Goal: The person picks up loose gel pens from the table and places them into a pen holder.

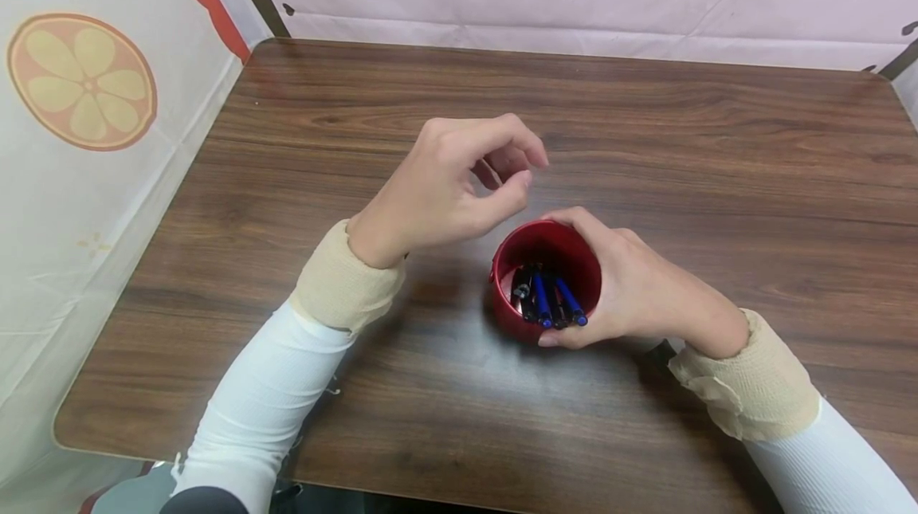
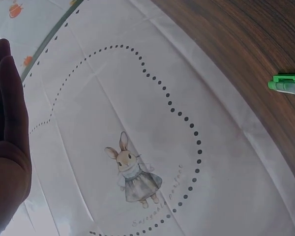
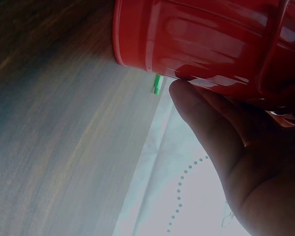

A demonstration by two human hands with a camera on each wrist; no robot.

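My right hand (image 1: 631, 283) grips a red pen cup (image 1: 505, 247) from its right side, with the thumb near the front of the rim. Blue pens (image 1: 542, 300) and dark pens lie inside, leaning toward the near wall. In the right wrist view the cup's glossy ribbed side (image 3: 211, 44) is close up, with fingers around it. Just up and left of the cup, my left hand (image 1: 459, 175) hangs with bent fingers, thumb and forefinger apart, holding nothing. A pen with a green cap (image 2: 287, 84) lies on the table in the left wrist view; the head view does not show it.
The brown wood-grain table (image 1: 717, 147) has its near edge by my forearms. White printed curtains (image 1: 574, 12) hang behind it and at the left (image 1: 86, 219). Something grey (image 1: 129, 494) stands below the near left edge.
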